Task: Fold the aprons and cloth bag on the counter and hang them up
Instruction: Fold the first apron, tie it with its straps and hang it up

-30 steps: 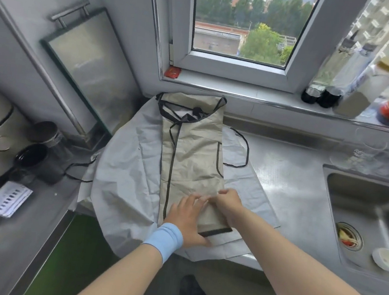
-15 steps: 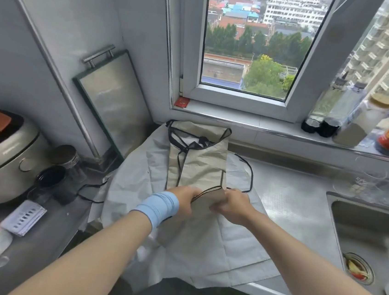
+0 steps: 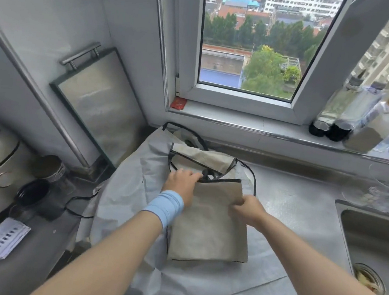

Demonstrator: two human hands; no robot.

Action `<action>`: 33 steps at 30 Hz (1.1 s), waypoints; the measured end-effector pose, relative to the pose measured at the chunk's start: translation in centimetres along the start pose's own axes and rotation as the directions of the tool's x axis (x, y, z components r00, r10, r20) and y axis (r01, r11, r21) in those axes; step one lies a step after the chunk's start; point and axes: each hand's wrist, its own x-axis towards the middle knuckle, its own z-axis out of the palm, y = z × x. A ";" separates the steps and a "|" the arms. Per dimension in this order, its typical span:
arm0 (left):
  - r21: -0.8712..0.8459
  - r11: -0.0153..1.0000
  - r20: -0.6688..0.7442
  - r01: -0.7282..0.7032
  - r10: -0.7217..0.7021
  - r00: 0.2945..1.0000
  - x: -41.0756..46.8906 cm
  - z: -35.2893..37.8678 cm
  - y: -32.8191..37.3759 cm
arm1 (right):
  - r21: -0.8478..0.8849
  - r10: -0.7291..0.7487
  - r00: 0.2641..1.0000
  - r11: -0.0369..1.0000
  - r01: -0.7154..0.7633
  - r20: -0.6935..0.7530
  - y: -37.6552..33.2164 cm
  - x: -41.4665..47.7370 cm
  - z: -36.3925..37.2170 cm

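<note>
Beige apron, folded to a rough rectangle, lying on a spread pale grey cloth on the steel surface, about midway between the front and back edges and well left of the sink. The left hand holds the folded-over upper layer at the left end of its black trim. The right hand pinches the same layer at its right edge. The fingers of both hands are curled narrowly onto the fabric. Handling, as judged: the fabric is thin, light and limp, so it should take a crease but not keep its shape unaided. The layers may slide on the smooth cloth beneath. Hold is best taken at the bound edges and corners, with all layers pinched together and the loose ties tucked in before lifting. Not resolved: the fingertips of both hands are hidden by fabric or by the hands themselves. It cannot be told whether the pale grey cloth is a second apron or the cloth bag. Its near part drapes past the front edge and is partly covered by the forearms. The apron's strap ends are bunched under the fold, and no hook or rail for hanging is in view.
</note>
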 end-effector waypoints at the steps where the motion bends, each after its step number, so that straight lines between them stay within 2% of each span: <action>1: -0.019 1.000 -0.009 -0.023 0.022 1.000 0.0 1.5 0.3 | -0.013 -0.007 1.000 1.000 0.007 -0.005 0.2 0.5 0.4; 4: -0.066 0.994 0.109 -0.089 0.095 0.989 -0.1 5.3 0.7 | -0.044 -0.033 0.999 0.998 0.034 0.008 0.4 2.0 1.6; 6: -0.004 0.992 0.253 -0.124 0.121 0.960 -0.2 7.9 0.7 | -0.085 -0.049 0.999 0.995 0.048 -0.017 0.8 3.2 2.6; 8: 0.066 0.992 0.360 -0.111 0.080 0.930 -0.7 9.8 0.3 | -0.212 -0.089 0.992 0.975 0.067 -0.093 1.7 4.0 4.0; 10: 0.091 0.991 0.447 -0.100 0.049 0.893 -0.9 11.1 -0.6 | -0.429 -0.285 0.936 0.886 0.175 -0.208 2.5 4.5 5.2; 11: 0.075 0.992 0.466 -0.098 0.052 0.883 -0.9 11.4 -1.1 | -0.545 -0.418 0.883 0.801 0.248 -0.213 2.9 4.8 5.5; 13: -0.031 0.997 0.459 -0.069 0.076 0.885 0.0 11.2 -1.9 | -0.709 -0.566 0.822 0.605 0.363 -0.063 3.3 5.9 5.8; 14: -0.092 0.994 0.438 -0.050 0.086 0.895 0.7 10.8 -2.3 | -0.760 -0.554 0.832 0.529 0.377 0.028 3.3 6.2 5.9; 17: -0.185 0.983 0.314 -0.012 0.071 0.947 3.1 9.1 -3.4 | -0.828 -0.459 0.887 0.472 0.301 0.061 2.3 7.1 5.5; 19: -0.229 0.973 0.182 0.023 0.020 0.983 5.0 7.7 -4.2 | -0.880 -0.422 0.905 0.410 0.238 0.049 0.8 8.0 4.3; 20: -0.242 0.969 0.128 0.046 -0.015 0.992 6.0 7.0 -4.6 | -0.885 -0.388 0.921 0.414 0.212 0.039 0.0 8.6 3.7; 21: -0.243 0.968 0.089 0.066 -0.045 0.995 7.1 6.3 -5.0 | -0.868 -0.364 0.931 0.460 0.189 0.010 -0.7 9.5 3.1; 22: -0.224 0.971 0.065 0.079 -0.066 0.996 8.1 5.7 -5.4 | -0.816 -0.351 0.935 0.553 0.169 -0.044 -1.4 10.2 2.4; 24: -0.175 0.979 0.030 0.102 -0.098 0.995 10.1 4.6 -6.0 | -0.639 -0.313 0.935 0.757 0.139 -0.168 -3.0 11.9 1.2; 25: -0.145 0.982 0.016 0.123 -0.122 0.992 10.9 4.2 -6.2 | -0.550 -0.278 0.937 0.827 0.120 -0.213 -3.6 12.6 0.9; 27: -0.086 0.971 -0.014 0.223 -0.225 0.974 12.6 3.5 -6.3 | -0.364 -0.150 0.954 0.930 0.048 -0.258 -4.8 14.6 0.4; 28: -0.087 0.941 -0.029 0.326 -0.330 0.944 13.3 3.2 -6.3 | -0.260 -0.069 0.961 0.966 -0.003 -0.269 -5.2 15.5 0.2; 29: -0.142 0.877 -0.021 0.458 -0.465 0.885 13.9 2.9 -6.4 | -0.161 0.011 0.961 0.985 -0.058 -0.277 -5.6 16.3 0.1; 31: -0.379 0.638 0.094 0.671 -0.694 0.713 15.4 2.7 -7.0 | -0.009 0.152 0.944 0.987 -0.161 -0.293 -6.1 17.4 0.0; 32: -0.485 0.520 0.166 0.703 -0.735 0.657 16.2 3.1 -7.7 | 0.059 0.213 0.931 0.977 -0.205 -0.295 -6.4 17.8 0.0; 33: -0.550 0.446 0.226 0.706 -0.734 0.640 16.7 3.5 -8.3 | 0.123 0.270 0.921 0.962 -0.244 -0.280 -6.5 18.2 0.2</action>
